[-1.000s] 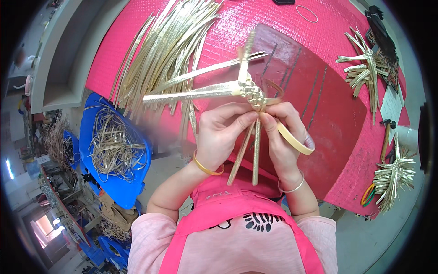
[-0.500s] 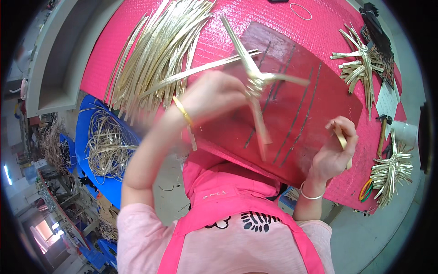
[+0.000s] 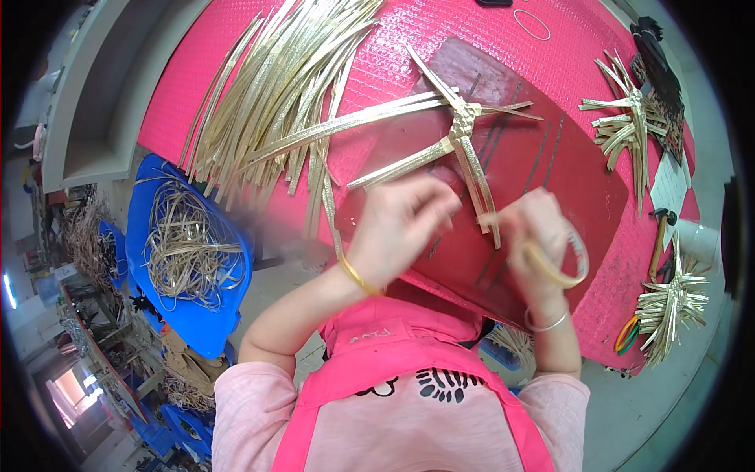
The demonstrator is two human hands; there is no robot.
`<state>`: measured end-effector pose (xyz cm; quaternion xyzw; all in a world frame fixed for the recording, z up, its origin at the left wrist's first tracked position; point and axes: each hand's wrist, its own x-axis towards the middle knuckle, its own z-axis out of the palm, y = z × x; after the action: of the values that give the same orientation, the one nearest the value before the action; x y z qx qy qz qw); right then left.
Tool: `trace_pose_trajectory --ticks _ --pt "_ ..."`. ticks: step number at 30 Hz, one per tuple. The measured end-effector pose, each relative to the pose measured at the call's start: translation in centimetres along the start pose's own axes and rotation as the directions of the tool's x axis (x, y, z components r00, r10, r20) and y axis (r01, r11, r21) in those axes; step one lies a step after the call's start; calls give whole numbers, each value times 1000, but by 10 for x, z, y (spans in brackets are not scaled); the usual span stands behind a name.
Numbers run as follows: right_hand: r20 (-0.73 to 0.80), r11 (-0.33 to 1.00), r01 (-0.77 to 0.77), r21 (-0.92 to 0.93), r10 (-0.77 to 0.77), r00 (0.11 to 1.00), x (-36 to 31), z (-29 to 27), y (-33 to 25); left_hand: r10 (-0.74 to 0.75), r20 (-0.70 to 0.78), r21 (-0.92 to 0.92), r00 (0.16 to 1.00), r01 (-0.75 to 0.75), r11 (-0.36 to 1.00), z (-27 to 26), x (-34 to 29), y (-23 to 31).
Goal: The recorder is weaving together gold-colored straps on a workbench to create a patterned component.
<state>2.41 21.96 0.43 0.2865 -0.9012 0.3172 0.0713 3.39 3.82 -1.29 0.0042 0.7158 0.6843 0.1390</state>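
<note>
A woven gold star-shaped piece (image 3: 462,126), with flat strips sticking out from a knotted middle, lies on a dark red board (image 3: 582,189). Long gold strips run from it toward the left. My left hand (image 3: 401,224) is just below the piece, slightly blurred, its fingers loosely bent and nothing visible in them. Close to the piece's lower strip ends is my right hand (image 3: 539,232), smeared by motion. A tan ring-shaped band (image 3: 562,271) hangs at its palm side, held by curled fingers; whether its fingertips touch the strip end cannot be made out.
A bundle of loose gold strips (image 3: 275,94) covers the table's left part. A blue bin (image 3: 200,326) of tangled strips stands below it. Finished-looking gold pieces (image 3: 629,118) lie at the right, by a hammer (image 3: 659,244). A thin ring (image 3: 532,25) rests at the far edge.
My left hand has let go of the woven piece and drawn back toward me. The piece now lies on the board. My right hand has moved left toward it, carrying the tan band.
</note>
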Motion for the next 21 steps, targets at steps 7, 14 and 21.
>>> trace_pose_trajectory --ticks 7,14,21 --pt "84 947 83 310 -115 990 94 30 42 -355 263 -618 897 439 652 18 33 -17" --pt "253 619 -402 674 318 914 70 0 19 -52 -152 -369 987 -8 929 9 38 -21" --pt "366 536 -534 654 393 843 27 10 2 -126 3 -481 992 111 870 -8 16 -13"
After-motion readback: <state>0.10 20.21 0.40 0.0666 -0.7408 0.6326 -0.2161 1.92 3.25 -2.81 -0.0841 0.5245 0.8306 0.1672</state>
